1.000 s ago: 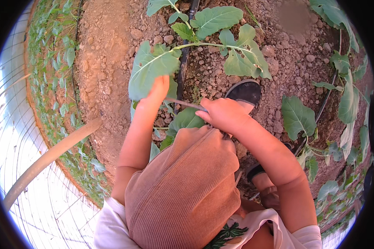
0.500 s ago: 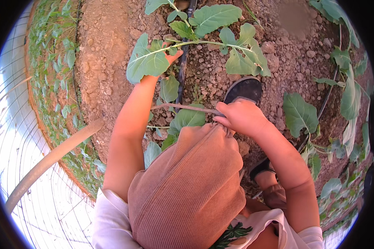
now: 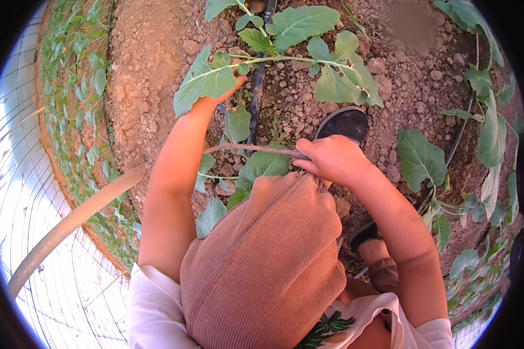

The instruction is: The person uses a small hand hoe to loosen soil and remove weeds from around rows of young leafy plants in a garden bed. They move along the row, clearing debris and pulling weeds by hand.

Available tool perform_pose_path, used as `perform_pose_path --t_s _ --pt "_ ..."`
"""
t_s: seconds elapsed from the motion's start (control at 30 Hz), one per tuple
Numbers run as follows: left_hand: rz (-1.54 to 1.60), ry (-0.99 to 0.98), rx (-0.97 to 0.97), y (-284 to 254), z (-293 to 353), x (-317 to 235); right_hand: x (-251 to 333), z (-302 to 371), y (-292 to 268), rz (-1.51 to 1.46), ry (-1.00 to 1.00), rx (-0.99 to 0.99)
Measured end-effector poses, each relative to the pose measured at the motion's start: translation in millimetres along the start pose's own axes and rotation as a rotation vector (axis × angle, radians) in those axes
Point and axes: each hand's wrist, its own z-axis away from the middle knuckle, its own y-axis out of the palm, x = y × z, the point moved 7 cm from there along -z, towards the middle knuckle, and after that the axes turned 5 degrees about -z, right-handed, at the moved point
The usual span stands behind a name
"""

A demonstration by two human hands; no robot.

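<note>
A leafy green plant [image 3: 273, 58] with broad, partly holed leaves grows ahead of me. My left hand [image 3: 234, 86] reaches in under one of its leaves [image 3: 206, 82], close to the stem. The leaf hides most of that hand; the fingers that show are spread apart, and no held thing is visible. Nearer to me, my right hand [image 3: 335, 160] is closed on a thin brown strap [image 3: 256, 149] that runs leftward to my left forearm. Just below that hand, the gathered top of a brown corduroy bag [image 3: 262, 262] hangs in front of my body.
A black drip hose [image 3: 256, 99] runs through the cloddy soil [image 3: 157, 75] beside the plant. My dark shoe [image 3: 343, 125] stands just beyond my right hand. More leafy plants [image 3: 422, 160] line the right. A curved pipe [image 3: 75, 230] rises at the left by a green crop row [image 3: 75, 87].
My left hand and forearm have shifted slightly left, and the leaf over the hand has tilted left too. My right hand has moved slightly left, still gripping the strap.
</note>
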Motion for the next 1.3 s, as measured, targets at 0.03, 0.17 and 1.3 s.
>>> perform_pose_path --t_s 0.03,0.17,1.3 --pt "0.019 0.018 0.13 0.3 0.7 -2.5 0.2 -0.1 0.4 -0.003 -0.003 -0.003" --pt "-0.18 0.148 0.274 6.0 14.4 -19.2 4.3 -3.1 -0.2 0.01 -0.09 -0.076" --pt "0.572 0.542 -0.091 -101.3 79.9 -188.3 -59.8 150.6 27.1 -0.189 0.372 -0.425"
